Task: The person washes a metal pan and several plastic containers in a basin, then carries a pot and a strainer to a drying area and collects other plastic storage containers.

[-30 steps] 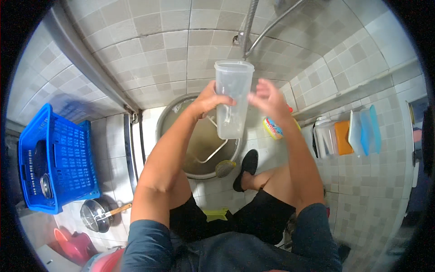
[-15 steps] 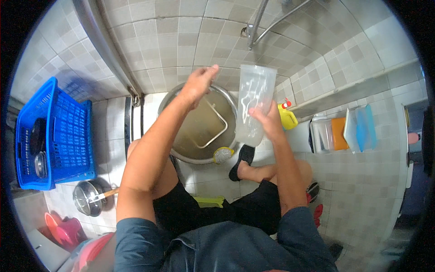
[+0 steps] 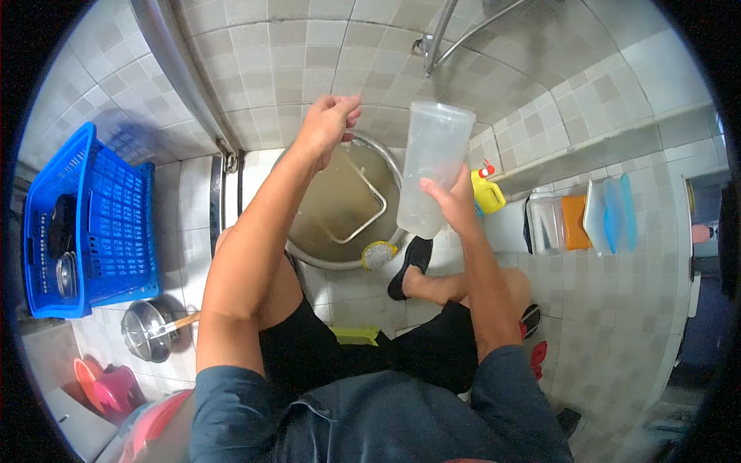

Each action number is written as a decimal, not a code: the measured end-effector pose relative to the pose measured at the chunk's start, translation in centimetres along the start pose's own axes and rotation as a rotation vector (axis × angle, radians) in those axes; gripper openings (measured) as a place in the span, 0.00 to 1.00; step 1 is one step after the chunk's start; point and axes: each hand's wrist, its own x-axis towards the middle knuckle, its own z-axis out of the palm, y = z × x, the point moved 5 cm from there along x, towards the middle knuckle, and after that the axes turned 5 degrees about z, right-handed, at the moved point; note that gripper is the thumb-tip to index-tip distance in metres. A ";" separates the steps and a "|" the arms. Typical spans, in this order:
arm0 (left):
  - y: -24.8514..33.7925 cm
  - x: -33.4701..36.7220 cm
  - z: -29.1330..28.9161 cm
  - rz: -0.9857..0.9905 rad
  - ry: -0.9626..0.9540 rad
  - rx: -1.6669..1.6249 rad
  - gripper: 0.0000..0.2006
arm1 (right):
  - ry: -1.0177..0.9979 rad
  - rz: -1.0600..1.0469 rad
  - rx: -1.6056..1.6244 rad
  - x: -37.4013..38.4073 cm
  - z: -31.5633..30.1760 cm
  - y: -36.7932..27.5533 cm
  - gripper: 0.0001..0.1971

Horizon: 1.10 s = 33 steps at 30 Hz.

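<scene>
My right hand [image 3: 455, 202] grips a tall, translucent plastic container [image 3: 434, 158] by its side, thumb in front. The container is slightly tilted, its wide rim toward the wall and its narrower base toward me. My left hand [image 3: 328, 127] hangs over the far left rim of a big round metal basin [image 3: 397, 174]. Its fingers are loosely curled and a little apart, with nothing visible in them. Cloudy brownish water fills the basin, and a white rectangular frame [image 3: 378, 212] lies partly under it. On the basin's near right rim rests a yellow-edged scrubbing pad [image 3: 378, 255].
A yellow bottle [image 3: 488, 194] with a red cap stands right of the container. Several plastic containers and lids [image 3: 577, 222] line the right wall. To the left are a blue crate [image 3: 116, 224] and a wooden-handled strainer [image 3: 150, 332]. A shower hose [image 3: 441, 35] hangs on the tiled wall.
My left hand has risen slightly and shifted left. The container's rim has tipped a little toward me, with my right hand still around it.
</scene>
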 end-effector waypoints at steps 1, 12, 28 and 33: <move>0.0 -0.1 0.0 0.007 -0.005 0.001 0.25 | 0.006 -0.007 0.025 -0.4 -0.1 0.7 0.40; 0.6 -1.4 -0.7 0.035 0.025 -0.031 0.14 | -0.066 -0.053 -0.018 -2.8 1.3 0.2 0.38; 0.3 -0.8 -2.3 0.058 0.109 -0.081 0.15 | 0.176 -0.205 -0.597 0.1 1.1 -0.7 0.45; 1.5 -1.1 -2.8 0.099 0.144 -0.109 0.13 | 0.077 -0.205 -0.487 -2.0 2.9 -2.5 0.48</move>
